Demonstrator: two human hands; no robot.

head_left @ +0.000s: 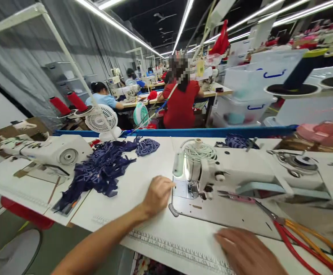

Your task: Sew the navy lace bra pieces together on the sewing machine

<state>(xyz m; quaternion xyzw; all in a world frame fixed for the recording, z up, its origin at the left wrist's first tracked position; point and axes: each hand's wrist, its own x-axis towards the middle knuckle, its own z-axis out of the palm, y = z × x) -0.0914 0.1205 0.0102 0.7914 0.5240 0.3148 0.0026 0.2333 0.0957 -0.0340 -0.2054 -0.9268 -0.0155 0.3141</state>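
My left hand is at the left edge of the metal bed plate of a white sewing machine. Its fingers are curled together, and whatever may be between them is hidden. Just right of the fingertips is the lit presser foot. My right hand hovers low over the front of the table, smeared by motion, so its grip is unclear. Beside it, scissors with red and orange handles lie on the machine bed, and a small pink-handled tool lies at their tip.
A heap of navy patterned fabric pieces lies left, with one separate piece beside it. Another sewing machine stands far left. A printed ruler runs along the table's front. A white fan and co-workers are beyond.
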